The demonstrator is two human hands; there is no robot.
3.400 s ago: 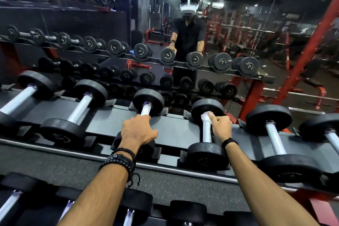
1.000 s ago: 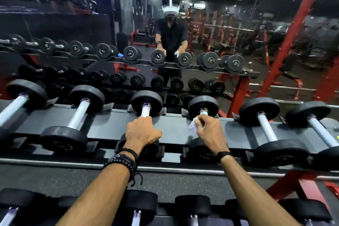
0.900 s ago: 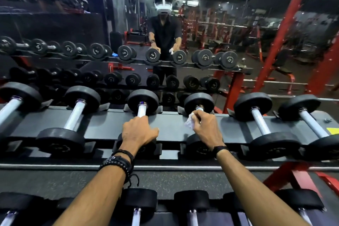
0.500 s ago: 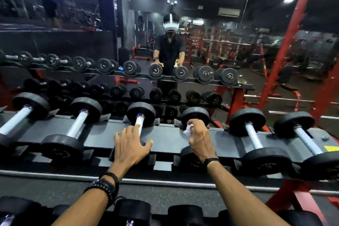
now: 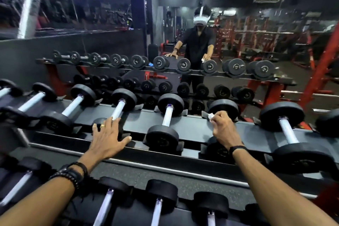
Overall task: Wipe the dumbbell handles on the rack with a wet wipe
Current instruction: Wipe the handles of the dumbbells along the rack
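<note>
On the rack's top shelf [image 5: 194, 130] lies a row of black dumbbells with pale metal handles. My right hand [image 5: 222, 131] is closed over the handle of one dumbbell [image 5: 223, 107] and pinches a crumpled white wet wipe [image 5: 211, 115] at its far end; that handle is hidden under the hand. My left hand [image 5: 108, 138] lies flat with fingers spread on the near end of another dumbbell [image 5: 119, 109], gripping nothing. One untouched dumbbell [image 5: 167, 117] sits between the two hands.
More dumbbells [image 5: 288, 132] continue to the right and left on the same shelf. A lower shelf of dumbbells [image 5: 157, 207] runs under my forearms. A mirror [image 5: 200, 46] behind the rack reflects a person and red gym frames [image 5: 322, 64].
My left hand has opened, let go of the dumbbell beside the right hand's one and moved one dumbbell to the left. My right hand stays on its handle with the wipe.
</note>
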